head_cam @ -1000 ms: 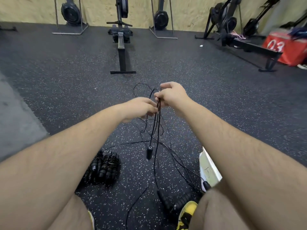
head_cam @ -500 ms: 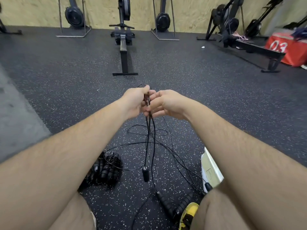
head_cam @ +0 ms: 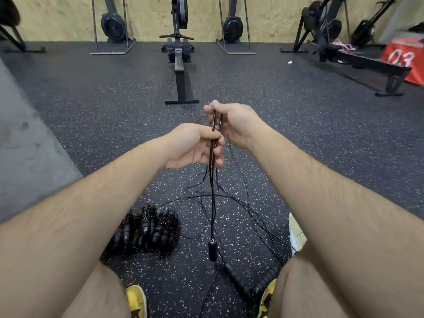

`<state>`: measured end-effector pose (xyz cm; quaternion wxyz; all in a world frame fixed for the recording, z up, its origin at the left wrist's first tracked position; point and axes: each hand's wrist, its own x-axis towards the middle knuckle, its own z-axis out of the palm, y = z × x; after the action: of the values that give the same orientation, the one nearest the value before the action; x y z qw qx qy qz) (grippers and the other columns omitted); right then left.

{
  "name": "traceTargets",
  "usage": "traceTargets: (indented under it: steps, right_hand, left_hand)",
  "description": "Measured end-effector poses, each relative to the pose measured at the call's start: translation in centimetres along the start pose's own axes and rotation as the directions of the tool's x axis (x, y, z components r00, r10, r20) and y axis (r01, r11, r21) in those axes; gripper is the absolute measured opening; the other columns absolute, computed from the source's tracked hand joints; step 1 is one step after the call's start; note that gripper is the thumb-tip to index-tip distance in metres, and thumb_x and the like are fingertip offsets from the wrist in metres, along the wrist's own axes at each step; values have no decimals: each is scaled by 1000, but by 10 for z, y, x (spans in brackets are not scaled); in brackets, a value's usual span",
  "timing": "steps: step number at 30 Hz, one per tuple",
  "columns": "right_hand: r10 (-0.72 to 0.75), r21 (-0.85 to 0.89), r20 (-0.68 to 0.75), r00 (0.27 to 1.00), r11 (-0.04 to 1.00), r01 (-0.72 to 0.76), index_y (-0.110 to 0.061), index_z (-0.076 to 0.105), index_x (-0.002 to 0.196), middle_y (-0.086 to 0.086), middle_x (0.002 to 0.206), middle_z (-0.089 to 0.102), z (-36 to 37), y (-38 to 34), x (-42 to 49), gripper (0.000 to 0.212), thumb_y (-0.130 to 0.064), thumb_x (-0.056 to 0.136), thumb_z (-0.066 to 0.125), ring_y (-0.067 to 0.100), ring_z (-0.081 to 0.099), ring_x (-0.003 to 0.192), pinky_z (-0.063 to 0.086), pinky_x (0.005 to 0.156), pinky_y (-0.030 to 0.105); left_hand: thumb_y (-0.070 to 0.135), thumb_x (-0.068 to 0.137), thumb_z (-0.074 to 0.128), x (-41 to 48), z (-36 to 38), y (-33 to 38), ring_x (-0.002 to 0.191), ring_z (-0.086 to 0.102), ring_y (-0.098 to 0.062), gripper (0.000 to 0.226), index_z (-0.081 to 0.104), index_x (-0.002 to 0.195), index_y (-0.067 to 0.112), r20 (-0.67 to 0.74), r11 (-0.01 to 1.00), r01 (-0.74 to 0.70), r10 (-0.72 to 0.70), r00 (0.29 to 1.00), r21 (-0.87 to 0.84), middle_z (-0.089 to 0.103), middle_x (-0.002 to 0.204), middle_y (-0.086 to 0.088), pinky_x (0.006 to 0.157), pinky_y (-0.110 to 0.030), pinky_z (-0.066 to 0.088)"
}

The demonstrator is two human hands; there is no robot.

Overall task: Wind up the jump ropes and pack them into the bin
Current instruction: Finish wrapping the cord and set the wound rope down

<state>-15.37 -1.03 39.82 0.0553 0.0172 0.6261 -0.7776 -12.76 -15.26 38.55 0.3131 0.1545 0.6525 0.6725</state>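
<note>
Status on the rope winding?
Grips: left hand and right hand both hold the jump rope, handle dangling. Pile of wound ropes on floor, left. In the way: loose cable tangled underneath.

Single head-worn wide-angle view; faces forward, down; left hand point(head_cam: 192, 145), right hand point(head_cam: 236, 125) close at centre; floor point(head_cam: 91, 99) below, wall point(head_cam: 149, 19) far.

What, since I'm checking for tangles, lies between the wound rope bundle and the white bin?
Head view: loose black rope strands cross the floor there, and a black handle hangs from the held jump rope.
</note>
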Motion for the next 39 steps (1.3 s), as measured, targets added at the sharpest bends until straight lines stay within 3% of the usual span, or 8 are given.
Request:
traceTargets:
  steps: [6,10,15,19,23,29,34,39]
  right_hand:
    - [-146,-183,72,987,971,157,-8,60,100,1,82,66,12,-13,-11,11,-5,100,50,12,56,63,35,45,21]
    - [-20,-390,178,984,917,89,-9,56,85,1,61,62,17,-11,-24,17,3,92,46,12,51,48,30,46,27]
    - [242,-582,345,907,813,5,-3,56,102,6,75,63,11,2,-41,6,-4,98,52,10,48,57,46,52,26]
    - [77,-605,299,951,786,126,-4,64,99,9,85,70,7,6,-36,11,-9,101,55,10,51,61,47,52,23]
    - [-182,-533,108,977,820,211,-9,61,85,15,81,71,9,3,-19,18,-14,101,55,14,51,57,43,49,25]
    - [-315,-376,-27,949,883,282,-10,61,99,2,84,74,6,-2,-5,11,-15,103,52,5,47,54,40,49,20]
    - [-95,-291,76,993,950,113,-3,64,97,12,95,69,-2,0,-12,22,5,92,45,10,53,60,38,47,21]
    - [133,-694,254,958,715,85,-8,69,93,2,79,70,-15,22,-26,5,-6,89,70,6,59,59,47,57,17]
  left_hand:
    - [21,92,30,0,-20,5,109,69,-41,50,56,126,-5,-277,967,-152,92,957,-205,69,116,-24,96,-52,55]
    - [41,106,30,12,-23,17,64,67,-19,47,59,111,5,-402,932,-245,124,907,-266,72,77,-5,66,-33,52]
    - [22,106,49,21,-19,15,68,64,-14,20,62,101,9,-444,967,-203,116,888,-153,64,70,2,58,-24,55]
    - [23,108,43,15,-14,14,56,60,-17,27,57,91,8,-431,978,-208,197,881,21,66,71,-4,49,-27,48]
    - [20,106,36,5,-21,-1,77,70,-27,42,67,80,12,-339,992,-107,123,933,68,71,79,-12,72,-33,53]
    - [14,106,44,-9,-26,-18,105,72,-33,25,63,114,0,-116,947,-17,57,992,320,75,105,-18,100,-46,53]
    - [9,103,56,-3,-25,-9,80,74,-20,16,68,92,10,-319,891,-155,309,896,426,74,83,-6,71,-34,59]
    - [12,101,59,9,-24,5,79,68,-17,16,71,94,5,-382,884,-265,414,826,386,69,82,-5,70,-34,58]
